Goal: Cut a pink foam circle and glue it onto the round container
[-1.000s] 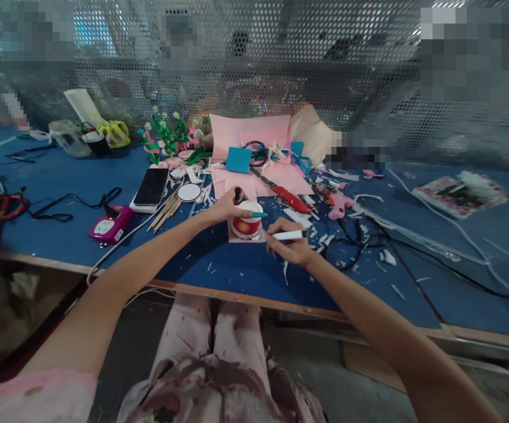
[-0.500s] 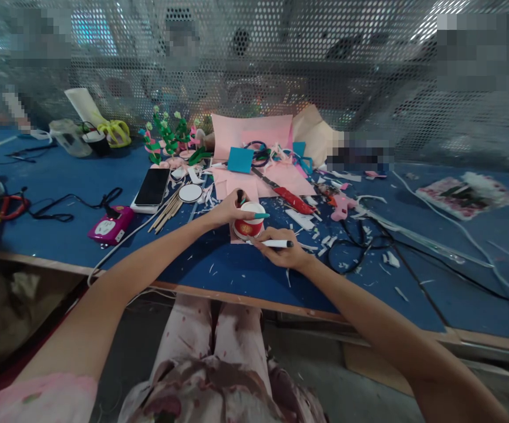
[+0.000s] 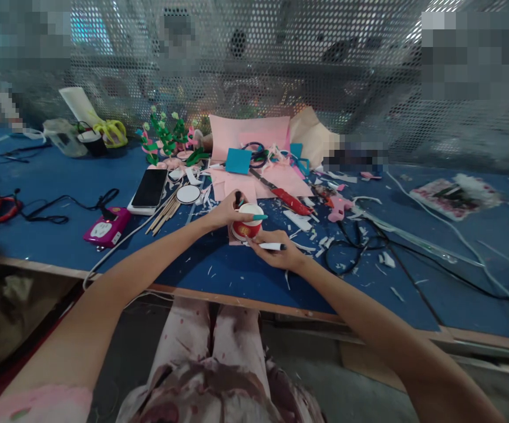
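A small round red-and-white container (image 3: 242,230) with a gold print on its side stands over a piece of pink paper (image 3: 235,241). My left hand (image 3: 226,212) is closed around its left and top; a long teal nail shows at the thumb tip across the white top. Beside the fingers is a small dark thing (image 3: 238,197) that I cannot make out. A white marker with a black end (image 3: 272,247) lies in my right hand (image 3: 284,254), which is closed on it. The right fingertips are at the container's lower right side, and the marker's tip is hidden.
Behind the hands are pink sheets (image 3: 249,138), a teal square (image 3: 238,161) and a red-handled knife (image 3: 292,201). A pink glue gun (image 3: 339,207), black cords and white scraps lie right. A phone (image 3: 149,188), sticks (image 3: 163,215) and a magenta power socket (image 3: 108,228) lie left.
My right hand has moved left and slightly down to the container, with the marker turning to point lower in its grip. My left hand stays on the container.
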Demonstrator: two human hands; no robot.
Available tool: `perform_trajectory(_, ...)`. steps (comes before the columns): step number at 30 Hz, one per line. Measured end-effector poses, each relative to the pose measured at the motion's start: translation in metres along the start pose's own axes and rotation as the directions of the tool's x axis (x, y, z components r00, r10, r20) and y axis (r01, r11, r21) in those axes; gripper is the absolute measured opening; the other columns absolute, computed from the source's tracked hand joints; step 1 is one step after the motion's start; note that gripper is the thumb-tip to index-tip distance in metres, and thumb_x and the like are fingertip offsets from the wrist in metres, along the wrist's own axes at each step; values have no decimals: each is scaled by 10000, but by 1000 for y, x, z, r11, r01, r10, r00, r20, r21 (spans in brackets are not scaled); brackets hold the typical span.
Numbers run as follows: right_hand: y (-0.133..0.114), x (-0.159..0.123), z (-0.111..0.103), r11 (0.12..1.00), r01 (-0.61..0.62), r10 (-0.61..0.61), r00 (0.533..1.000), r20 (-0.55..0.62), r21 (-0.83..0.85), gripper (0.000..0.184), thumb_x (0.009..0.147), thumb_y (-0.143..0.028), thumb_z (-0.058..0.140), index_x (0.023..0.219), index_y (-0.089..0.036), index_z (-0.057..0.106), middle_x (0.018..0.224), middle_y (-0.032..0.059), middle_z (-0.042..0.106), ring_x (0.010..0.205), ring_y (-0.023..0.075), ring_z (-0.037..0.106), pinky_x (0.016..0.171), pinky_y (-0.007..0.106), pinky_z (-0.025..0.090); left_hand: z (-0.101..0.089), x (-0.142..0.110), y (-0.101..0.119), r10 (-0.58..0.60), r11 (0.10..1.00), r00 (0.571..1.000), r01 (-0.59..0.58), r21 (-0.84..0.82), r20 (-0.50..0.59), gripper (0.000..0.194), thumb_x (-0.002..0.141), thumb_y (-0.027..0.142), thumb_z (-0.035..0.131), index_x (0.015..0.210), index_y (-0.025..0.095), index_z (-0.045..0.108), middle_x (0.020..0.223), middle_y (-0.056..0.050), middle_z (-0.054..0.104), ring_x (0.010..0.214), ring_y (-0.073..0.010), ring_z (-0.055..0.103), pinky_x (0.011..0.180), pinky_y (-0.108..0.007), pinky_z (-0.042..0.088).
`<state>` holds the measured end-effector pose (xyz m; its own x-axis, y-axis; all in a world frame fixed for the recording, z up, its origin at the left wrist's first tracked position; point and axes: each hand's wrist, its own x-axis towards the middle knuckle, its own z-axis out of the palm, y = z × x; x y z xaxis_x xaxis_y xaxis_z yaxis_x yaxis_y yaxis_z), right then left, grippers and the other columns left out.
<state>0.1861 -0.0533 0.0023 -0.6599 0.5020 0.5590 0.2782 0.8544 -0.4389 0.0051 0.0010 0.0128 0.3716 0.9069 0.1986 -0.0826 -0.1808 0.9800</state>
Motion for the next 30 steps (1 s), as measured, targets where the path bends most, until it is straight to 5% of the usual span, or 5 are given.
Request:
perform_trajectory(6,-4,-1,-5,998,-65,64,998,7,19,317,869,-252,436,581,-221,309,474,-47,383,427,78,364,442,221,319,0,-1,1,3,1000,1000,-3,5,8,651,411,440,844,726,206,325,733,73,403,666,-75,393,641,-249,340)
perform_trajectory(19,-2,-1,-16,949,-248,242,969,52,193,340,883,-387,483,592,-213,453,454,-24,545,380,95,498,412,229,375,4,-7,7,-50,999,998,50,4,-26,637,408,427,834,737,206,335,740,72,402,676,-77,392,663,-245,330)
perform_trajectory(30,8,-8,-23,862,-392,380,919,101,323,335,822,-438,580,595,-211,481,462,-20,559,357,107,506,364,232,379,10,-11,13,-234,967,971,226,-119,-56,562,442,296,807,785,203,372,699,76,443,669,-89,442,648,-246,345)
